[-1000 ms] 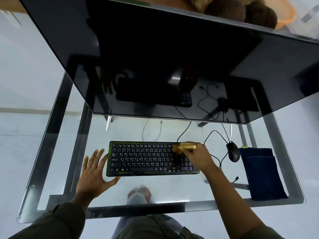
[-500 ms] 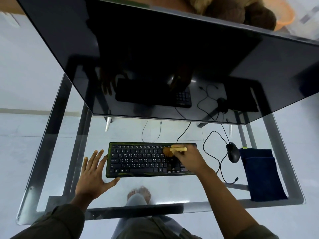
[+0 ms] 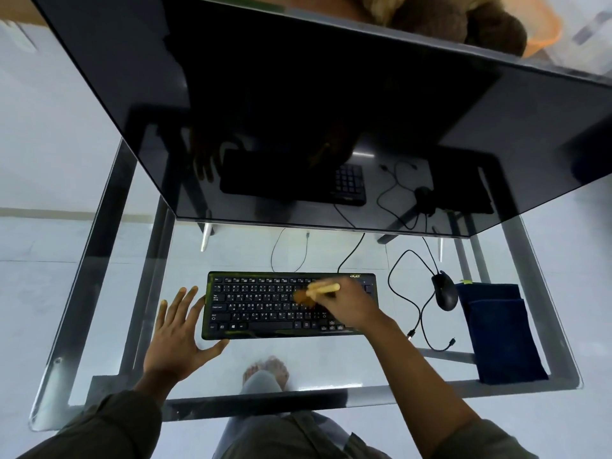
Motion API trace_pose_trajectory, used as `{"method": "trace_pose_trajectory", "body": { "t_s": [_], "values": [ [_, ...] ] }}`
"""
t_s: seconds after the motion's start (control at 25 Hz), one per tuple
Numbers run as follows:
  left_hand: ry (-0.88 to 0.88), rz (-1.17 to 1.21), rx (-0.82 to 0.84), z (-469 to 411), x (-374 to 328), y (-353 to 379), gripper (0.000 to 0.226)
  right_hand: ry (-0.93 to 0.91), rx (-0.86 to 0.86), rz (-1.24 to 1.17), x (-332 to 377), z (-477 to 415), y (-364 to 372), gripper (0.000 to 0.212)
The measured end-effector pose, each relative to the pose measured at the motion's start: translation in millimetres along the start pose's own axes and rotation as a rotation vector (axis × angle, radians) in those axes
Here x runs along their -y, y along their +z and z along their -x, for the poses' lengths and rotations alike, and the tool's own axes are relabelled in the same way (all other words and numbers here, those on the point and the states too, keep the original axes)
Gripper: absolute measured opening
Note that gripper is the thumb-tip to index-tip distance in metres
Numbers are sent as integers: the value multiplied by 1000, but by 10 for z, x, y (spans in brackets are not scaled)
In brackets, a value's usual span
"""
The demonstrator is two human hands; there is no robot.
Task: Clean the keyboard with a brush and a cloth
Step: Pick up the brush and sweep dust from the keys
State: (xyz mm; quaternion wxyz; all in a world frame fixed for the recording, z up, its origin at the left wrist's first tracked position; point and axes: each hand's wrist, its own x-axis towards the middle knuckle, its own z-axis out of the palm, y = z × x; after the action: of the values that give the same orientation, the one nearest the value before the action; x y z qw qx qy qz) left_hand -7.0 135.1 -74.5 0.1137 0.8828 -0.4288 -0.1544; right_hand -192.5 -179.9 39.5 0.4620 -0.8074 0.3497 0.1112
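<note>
A black keyboard (image 3: 265, 306) lies on the glass desk (image 3: 99, 326) in front of me. My right hand (image 3: 347, 306) grips a small brush (image 3: 318, 291) with a pale wooden handle; its brown bristles touch the keys right of the keyboard's middle. My left hand (image 3: 178, 336) lies flat on the glass with fingers spread, its fingers and thumb against the keyboard's left end. A folded dark blue cloth (image 3: 500, 329) lies at the right side of the desk, apart from both hands.
A large dark monitor (image 3: 298, 111) leans over the back of the desk. A black mouse (image 3: 445, 291) sits between keyboard and cloth, its cable looping on the glass. Another loose cable (image 3: 430, 342) lies near my right forearm. My feet show through the glass.
My right hand has swept the brush leftward across the keys, from the right end toward the middle. The left hand has stayed at the keyboard's left end.
</note>
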Motion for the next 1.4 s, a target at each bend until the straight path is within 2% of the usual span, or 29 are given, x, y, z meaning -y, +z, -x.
{"method": "trace_pose_trajectory", "body": {
  "t_s": [0.04, 0.08, 0.16, 0.2, 0.28, 0.32, 0.44, 0.56, 0.68, 0.76, 0.8, 0.88, 0.92, 1.0, 1.04, 1.12, 1.16, 1.24, 1.28, 1.36, 1.4],
  "values": [
    [-2, -2, -3, -3, -12, 3, 102, 1, -78, -11, 21, -15, -6, 21],
    [-5, -1, -3, -4, -12, 1, 102, 8, -42, -3, 38, -32, -5, 20],
    [-6, 5, 1, -3, 0, -7, 102, 8, 176, 51, 73, -37, 37, 18],
    [-7, 9, 0, -4, 4, -12, 102, 8, 181, 58, 73, -31, 69, 19],
    [-8, 7, -3, -10, -10, -7, 103, 9, -23, 20, 83, -15, 82, 21],
    [-6, 6, 0, -14, -19, -5, 103, 4, -63, 19, 91, -14, 67, 22],
    [-1, 12, 1, -4, -2, -8, 103, 9, 133, 75, 99, -19, 89, 19],
    [-5, 5, -1, 2, -9, 2, 103, 24, -32, 37, 116, -1, 78, 22],
    [2, 12, 3, -5, 2, -12, 103, 2, 63, 49, 112, -9, 100, 22],
    [-2, 15, -1, -9, -3, -4, 103, 22, -53, 30, 107, -4, 93, 23],
    [-4, 10, 1, -9, -8, 2, 103, 23, -47, 36, 112, -5, 85, 23],
    [-1, 8, 5, -14, -16, -9, 103, -2, 96, 69, 124, -11, 118, 22],
    [1, 9, 6, -10, -8, -14, 103, -16, 95, 66, 120, -12, 153, 23],
    [-1, 8, 1, -5, -7, -6, 103, -7, -37, 42, 105, -30, 173, 23],
    [-1, -1, -2, -3, -13, -5, 103, -7, -13, 45, 125, -32, 173, 22],
    [1, -7, 4, -2, -14, -17, 102, -12, 138, 77, 168, -40, 214, 20],
    [2, -2, 4, -5, -8, -20, 102, -16, 108, 85, 178, -45, 236, 20],
    [0, 9, -2, -5, -5, -10, 102, -17, -75, 80, 216, -59, 223, 22],
    [0, 6, -5, -5, -13, -7, 101, -22, -57, 87, 230, -75, 201, 21],
    [1, 0, -1, 2, -10, -17, 100, -19, 157, 122, 269, -78, 209, 19],
    [-1, 1, 3, 1, 0, -19, 100, -17, 171, 132, 280, -75, 230, 19]
  ]
}}
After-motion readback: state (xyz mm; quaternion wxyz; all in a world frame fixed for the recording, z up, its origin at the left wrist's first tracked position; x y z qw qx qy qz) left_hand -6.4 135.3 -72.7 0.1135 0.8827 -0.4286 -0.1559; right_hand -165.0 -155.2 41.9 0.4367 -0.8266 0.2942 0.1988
